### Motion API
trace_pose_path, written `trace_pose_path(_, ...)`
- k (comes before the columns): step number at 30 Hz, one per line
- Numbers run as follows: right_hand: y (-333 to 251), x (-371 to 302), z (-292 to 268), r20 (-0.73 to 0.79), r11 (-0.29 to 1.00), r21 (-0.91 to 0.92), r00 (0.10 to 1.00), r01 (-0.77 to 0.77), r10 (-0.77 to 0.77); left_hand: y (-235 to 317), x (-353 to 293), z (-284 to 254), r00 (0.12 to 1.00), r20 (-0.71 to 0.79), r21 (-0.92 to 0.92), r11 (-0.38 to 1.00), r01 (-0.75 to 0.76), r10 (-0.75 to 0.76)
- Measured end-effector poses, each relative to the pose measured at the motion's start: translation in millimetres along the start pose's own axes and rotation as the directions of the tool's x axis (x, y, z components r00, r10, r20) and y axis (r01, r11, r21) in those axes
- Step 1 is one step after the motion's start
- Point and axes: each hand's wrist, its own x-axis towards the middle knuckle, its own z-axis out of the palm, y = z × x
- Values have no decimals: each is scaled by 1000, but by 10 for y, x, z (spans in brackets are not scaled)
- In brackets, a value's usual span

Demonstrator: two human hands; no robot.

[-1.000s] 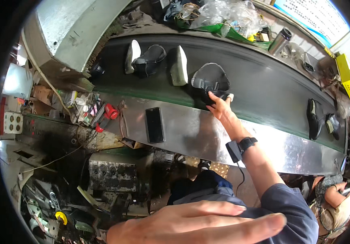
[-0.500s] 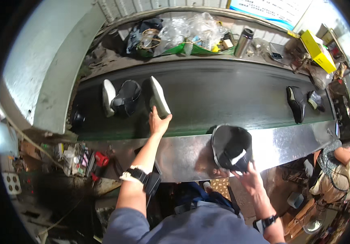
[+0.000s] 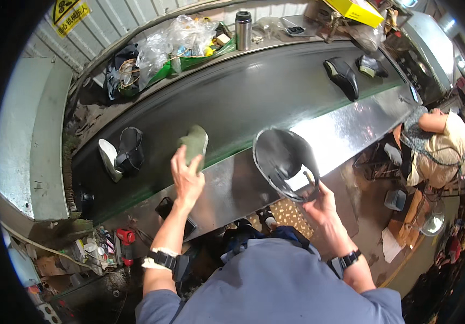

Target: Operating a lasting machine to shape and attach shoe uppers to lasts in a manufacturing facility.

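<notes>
My left hand (image 3: pixel 188 181) grips the near end of a shoe sole (image 3: pixel 195 141), olive green on top with a pale edge, above the dark conveyor belt. On the right, my right hand (image 3: pixel 321 206) holds the lower rim of a black, open, bucket-like piece (image 3: pixel 281 151) over the metal ledge. A white patch (image 3: pixel 299 178) shows inside it; I cannot tell its exact kind. Left of my left hand, a pale shoe sole (image 3: pixel 109 158) lies on the belt beside a black boot-like upper (image 3: pixel 130 148).
Two black shoes (image 3: pixel 342 78) (image 3: pixel 372 66) stand at the belt's far right. Behind the belt are plastic bags (image 3: pixel 170 46) and a steel flask (image 3: pixel 243 31). A red power tool (image 3: pixel 126 237) sits lower left. Another person (image 3: pixel 440 143) is at the right.
The view has swung to the right. The sole in my left hand has turned, its green face now showing instead of its white side. My right hand still holds the black piece, tilted more toward me.
</notes>
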Motion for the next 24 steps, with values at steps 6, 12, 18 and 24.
trace_pose_path(6, -43, 344, 5, 56, 1000, 26, 998, 2, -3, 1162, -704, 103, 887, 69, -23, 890, -455, 456)
trace_pose_path(12, -120, 320, 306, 172, 921, -304, 965, 244, -199, 1561, -918, 475, 912, 198, -401, 879, -258, 358)
trace_pose_path(18, 87, -214, 185, 685, -205, -688, 716, 696, 132, 567, -245, 205, 521, 845, -454, -676, 581, -120)
trace_pose_path(24, 854, 242, -95, 977, -482, -197, 214, 854, -20, 227, -70, 583, 537, 529, -548, 219, 807, -657)
